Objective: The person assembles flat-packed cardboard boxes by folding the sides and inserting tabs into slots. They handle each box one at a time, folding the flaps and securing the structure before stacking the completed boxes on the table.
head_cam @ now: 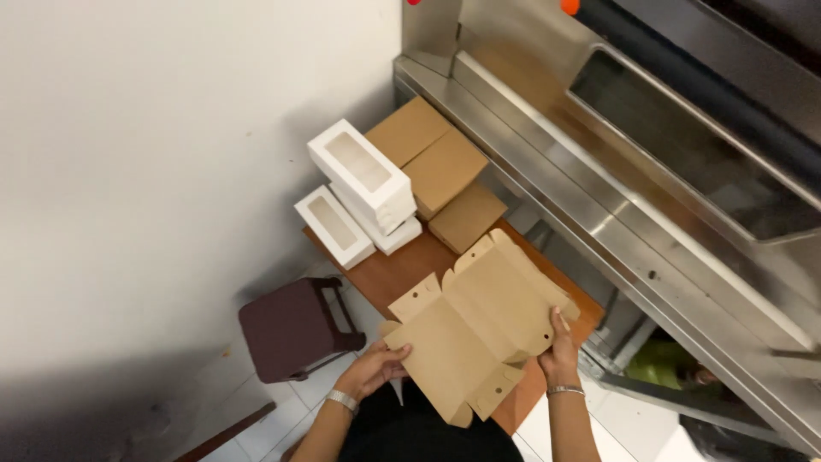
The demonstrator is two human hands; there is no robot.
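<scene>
A half-folded brown cardboard box [479, 325] lies open over the near end of a small wooden table [389, 275]. My left hand [376, 366] grips its near left corner, thumb on top. My right hand [558, 352] holds the box's right side, fingers pressed against a raised wall flap. Both wrists wear metal bracelets. The box's flaps stick out at the near edge and at the far left.
Folded brown boxes [434, 162] and white window boxes [359, 175] are stacked at the table's far end. A dark brown plastic stool [291, 329] stands left of the table. A large stainless steel oven [650, 145] runs along the right. White wall on the left.
</scene>
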